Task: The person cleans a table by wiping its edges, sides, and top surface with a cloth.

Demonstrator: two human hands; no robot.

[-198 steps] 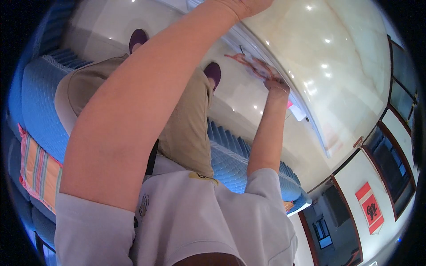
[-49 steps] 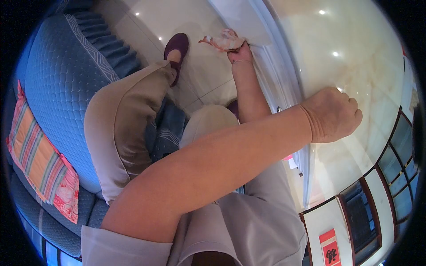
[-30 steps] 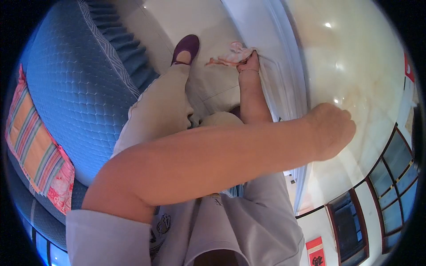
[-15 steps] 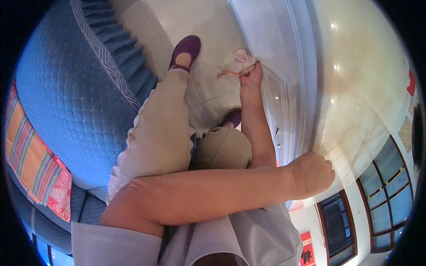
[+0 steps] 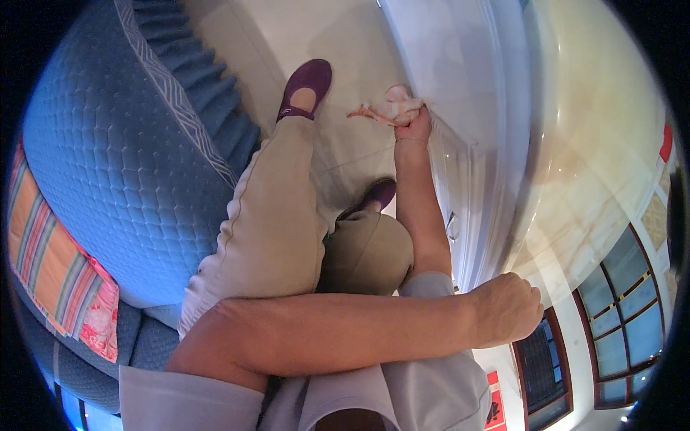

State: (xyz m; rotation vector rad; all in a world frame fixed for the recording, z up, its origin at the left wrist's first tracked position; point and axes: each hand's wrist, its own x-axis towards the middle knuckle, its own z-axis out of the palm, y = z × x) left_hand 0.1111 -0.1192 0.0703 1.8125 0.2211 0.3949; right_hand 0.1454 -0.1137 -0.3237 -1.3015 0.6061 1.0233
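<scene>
Cloth, pale with pink and orange patches, bunched and held low beside the table, above the floor. The right hand is clamped on one edge of it; a thin orange end hangs free on the side away from the table. The hands are well apart: the left hand, fingers curled into a fist, lies across the body near the table's closer end. Nothing shows in it, and whether it touches the table cannot be told. One shoe stands out on the floor away from the table, the other nearer to it, below the right forearm. On the side opposite the table is a blue quilted sofa with a striped cushion.

Likely faults (judged from the pose): the grip takes in only an edge, so a light pull could free the cloth. The loose end could catch on the table's panelled side or, if drawn closer, on its metal handle. Dropped on the glossy floor, the cloth could slide underfoot. The crossed left forearm could hinder the right arm if that rises sharply.
</scene>
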